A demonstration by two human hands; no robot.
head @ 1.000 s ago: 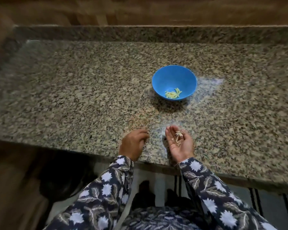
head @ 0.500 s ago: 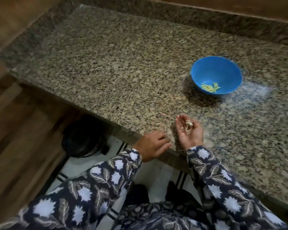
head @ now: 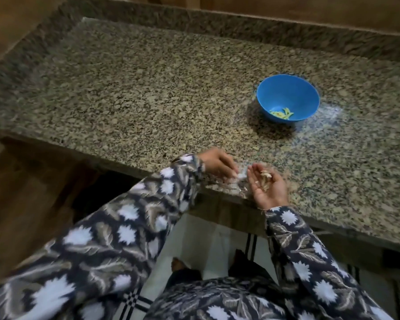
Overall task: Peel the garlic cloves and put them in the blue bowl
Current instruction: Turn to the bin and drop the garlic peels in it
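At the near edge of a speckled granite worktop (head: 148, 100), low in the centre of the frame, a person's left hand (head: 216, 165) reaches fingers-down onto the stone beside a pale, blurred scrap. Motion blur hides whether its grip is closed on anything. Just to its right, the right hand (head: 269, 190) lies palm-up, its grip apart and fingers relaxed. It cradles a small heap of papery garlic bits (head: 265, 181), either skins or perhaps a clove not yet stripped; the picture is too soft to say. Further up and to the right stands the blue bowl (head: 288, 93), well apart from both hands, with a few yellowish peeled cloves (head: 282, 113) at its bottom and nothing else inside. The job looks well advanced: garlic is already in the bowl and no unpeeled cloves show on the worktop. What remains appears to be the contents of the right palm.
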